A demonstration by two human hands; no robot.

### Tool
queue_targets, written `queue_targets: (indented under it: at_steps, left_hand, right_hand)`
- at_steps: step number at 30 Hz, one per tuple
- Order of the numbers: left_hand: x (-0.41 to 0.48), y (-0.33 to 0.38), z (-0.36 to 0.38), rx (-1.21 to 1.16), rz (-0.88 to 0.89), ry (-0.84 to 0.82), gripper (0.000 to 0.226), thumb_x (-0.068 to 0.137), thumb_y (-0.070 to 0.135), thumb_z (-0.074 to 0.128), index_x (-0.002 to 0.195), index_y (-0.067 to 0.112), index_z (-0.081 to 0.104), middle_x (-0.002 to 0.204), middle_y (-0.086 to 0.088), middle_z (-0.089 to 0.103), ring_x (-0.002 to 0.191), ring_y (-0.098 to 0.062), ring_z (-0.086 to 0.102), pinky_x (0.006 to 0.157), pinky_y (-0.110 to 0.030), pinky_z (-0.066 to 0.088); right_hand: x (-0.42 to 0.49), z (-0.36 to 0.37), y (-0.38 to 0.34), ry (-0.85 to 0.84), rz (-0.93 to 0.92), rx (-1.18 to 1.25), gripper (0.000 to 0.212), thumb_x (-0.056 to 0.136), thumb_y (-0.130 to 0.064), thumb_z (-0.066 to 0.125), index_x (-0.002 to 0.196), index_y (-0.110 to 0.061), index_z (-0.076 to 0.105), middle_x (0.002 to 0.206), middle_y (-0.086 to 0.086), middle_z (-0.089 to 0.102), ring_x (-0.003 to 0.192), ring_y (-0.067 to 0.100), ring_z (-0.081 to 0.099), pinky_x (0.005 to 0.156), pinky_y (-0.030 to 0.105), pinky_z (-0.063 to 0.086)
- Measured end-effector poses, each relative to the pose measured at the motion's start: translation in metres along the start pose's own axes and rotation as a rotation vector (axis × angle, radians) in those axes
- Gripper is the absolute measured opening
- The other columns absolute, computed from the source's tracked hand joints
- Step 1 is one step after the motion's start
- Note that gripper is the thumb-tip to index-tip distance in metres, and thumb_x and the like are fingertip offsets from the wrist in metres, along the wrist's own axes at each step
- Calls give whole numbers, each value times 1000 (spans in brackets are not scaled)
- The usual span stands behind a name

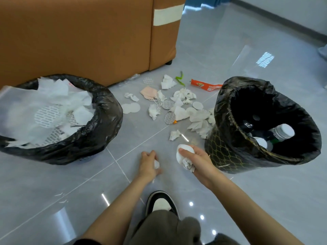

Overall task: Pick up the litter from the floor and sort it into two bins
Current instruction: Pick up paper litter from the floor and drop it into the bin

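One black-and-white shoe point(161, 203) and a bent knee in olive trousers point(159, 225) sit nearest, just behind both hands; ahead of them the left hand point(147, 165) is low over the grey tiled floor point(70, 183), fingers curled round a small crumpled tissue point(156, 164); just beside it the right hand point(198, 160) clutches a wad of white paper point(184, 155), a round disc on top and crumpled tissue below, the thumb pressed across it; well off to the left of the left hand stands a bin lined with a black bag point(106, 103), heaped with white tissues and patterned discs; close to the right of the right hand stands a second bin point(224, 152), gold-patterned on its wall and lined in black, with plastic bottles point(281, 133) at its bottom; beyond the hands, between the two bins, the rest of the litter lies scattered: a crumpled tissue point(174, 134) nearest the right hand, then patterned discs point(169, 118), more tissues, a pink face mask point(149, 92), and farthest an orange wrapper point(206, 85) and a green strip point(180, 79); behind it all rises a brown sofa point(79, 36).
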State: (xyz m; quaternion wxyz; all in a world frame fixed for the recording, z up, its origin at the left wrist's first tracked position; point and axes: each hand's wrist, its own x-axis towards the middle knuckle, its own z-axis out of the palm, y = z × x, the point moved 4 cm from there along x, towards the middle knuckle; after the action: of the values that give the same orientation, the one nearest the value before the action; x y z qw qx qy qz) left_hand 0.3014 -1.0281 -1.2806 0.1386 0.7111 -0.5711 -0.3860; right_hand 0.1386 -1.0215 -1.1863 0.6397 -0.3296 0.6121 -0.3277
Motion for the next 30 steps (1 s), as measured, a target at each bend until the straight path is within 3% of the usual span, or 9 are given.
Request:
queue_targets:
  at_steps: [4,9,12,16,18,24,26,28,30]
  left_hand:
    - [-8,-16,-14,-294,-117,63,43,67,7,80,97,17,51,114,-8,60,102,-24,57,76,-20,39]
    - [-17,-1,-61,-551,-105,224,38,79,7,72,114,7,58,111,-6,55,91,-14,48,54,-9,37]
    - [-27,21,-105,-551,24,319,32,83,16,69,114,12,59,111,-2,53,96,-10,46,58,-6,33]
    - [-49,45,-173,-581,195,489,22,88,17,63,109,17,59,89,11,59,94,-13,57,66,-10,42]
    - [-62,48,-210,-558,258,596,20,89,17,61,108,19,58,85,15,59,88,-3,56,66,-5,42]
    - [-93,8,-291,-494,240,863,20,91,15,57,110,18,59,96,10,57,87,12,51,71,2,36]
    - [-102,-13,-310,-506,184,923,21,92,15,55,113,17,58,98,9,56,89,6,50,78,-4,39]
    - [-110,-32,-325,-526,139,960,24,93,16,54,116,14,57,94,12,56,98,-3,51,91,-21,42]
    - [-112,-46,-333,-515,140,959,24,94,14,53,118,12,55,94,17,54,112,-10,50,101,-31,39]
  right_hand:
    - [-3,16,-13,-41,-18,21,27,88,-18,64,114,-10,59,95,8,63,86,19,58,71,28,46]
    - [-6,35,-38,-79,-58,23,22,89,-18,63,110,-11,60,89,7,63,77,17,56,66,25,42]
    - [-10,51,-60,-137,-97,81,14,90,-14,60,104,-11,61,87,4,66,76,14,61,69,24,50]
    - [-15,77,-92,-186,-139,90,16,91,-11,58,107,-7,61,84,8,62,72,17,55,69,27,44]
    - [-16,97,-107,-222,-150,51,15,91,-13,59,105,-9,60,87,10,60,73,18,53,65,24,44]
    - [-16,173,-131,-319,-173,-138,8,90,-21,62,88,-15,57,77,8,55,65,16,51,62,25,40]
    - [-20,204,-136,-365,-222,-230,10,90,-22,63,91,-14,58,75,9,54,63,17,48,61,26,37]
    - [-26,235,-138,-406,-285,-329,13,90,-23,62,99,-14,59,74,7,55,58,14,47,52,21,36]
    - [-32,263,-138,-424,-354,-434,25,90,-25,63,111,-15,57,90,6,61,71,16,55,52,18,41]
